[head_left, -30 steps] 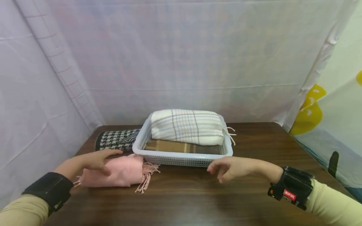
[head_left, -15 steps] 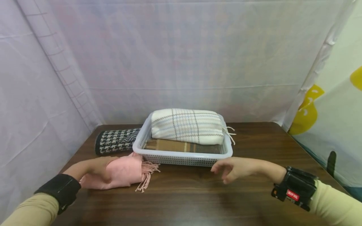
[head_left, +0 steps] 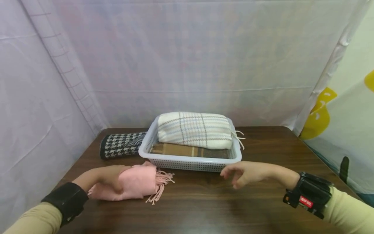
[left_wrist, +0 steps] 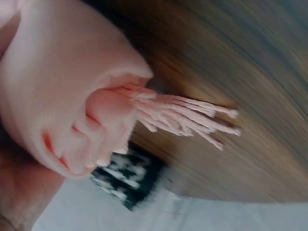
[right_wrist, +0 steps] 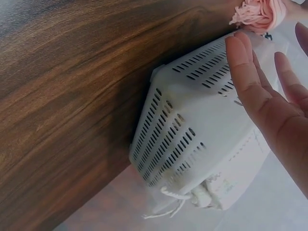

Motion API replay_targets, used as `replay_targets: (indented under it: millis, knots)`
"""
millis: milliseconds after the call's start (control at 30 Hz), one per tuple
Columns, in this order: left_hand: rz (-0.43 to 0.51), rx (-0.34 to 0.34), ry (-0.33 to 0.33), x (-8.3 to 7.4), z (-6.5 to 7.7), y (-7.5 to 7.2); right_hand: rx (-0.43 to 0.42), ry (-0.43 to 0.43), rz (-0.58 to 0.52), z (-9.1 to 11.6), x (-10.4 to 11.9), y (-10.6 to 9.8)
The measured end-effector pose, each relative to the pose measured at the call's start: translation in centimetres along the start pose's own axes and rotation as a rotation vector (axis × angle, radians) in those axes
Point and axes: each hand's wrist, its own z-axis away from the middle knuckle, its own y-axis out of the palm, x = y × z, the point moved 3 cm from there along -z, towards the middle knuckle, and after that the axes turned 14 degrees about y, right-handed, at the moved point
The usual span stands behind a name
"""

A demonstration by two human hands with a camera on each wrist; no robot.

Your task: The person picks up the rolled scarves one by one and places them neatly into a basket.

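A folded pink scarf [head_left: 138,182] with knotted fringe is at the front left of the table. My left hand [head_left: 112,177] grips it around its left part, thumb on the near side. In the left wrist view the scarf's rolled end and fringe [left_wrist: 178,113] fill the middle, with part of the hand below. My right hand [head_left: 246,174] is held near the front right corner of a white perforated basket [head_left: 190,159], its fingers loosely bent and holding nothing. Inside the basket lie a white plaid scarf [head_left: 194,130] and a brown plaid scarf [head_left: 178,149].
A black-and-white houndstooth scarf [head_left: 121,145] lies left of the basket, behind the pink one. White fringe hangs over the basket's right rim. The dark wooden table [head_left: 187,208] ends at white cloth walls [head_left: 187,58] on the back and left.
My left hand has closed around the pink scarf, which has shifted slightly right and toward me. The houndstooth scarf shows more fully. My right hand has drifted a little to the right.
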Motion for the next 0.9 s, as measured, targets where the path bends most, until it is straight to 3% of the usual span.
replay_targets:
  millis: [467, 733, 900]
  knots:
    - [-0.064, 0.069, 0.151, -5.6, -5.2, 2.2, 0.002, -0.054, 0.022, 0.1, 1.4, 0.2]
    - [-0.048, 0.159, 0.241, -8.5, -9.3, 2.9, -0.016, -0.052, 0.018, 0.1, 1.9, 0.5]
    - [-0.063, 0.193, 0.197, -10.1, -12.2, 3.6, -0.051, -0.037, 0.047, 0.0, 2.0, 0.6]
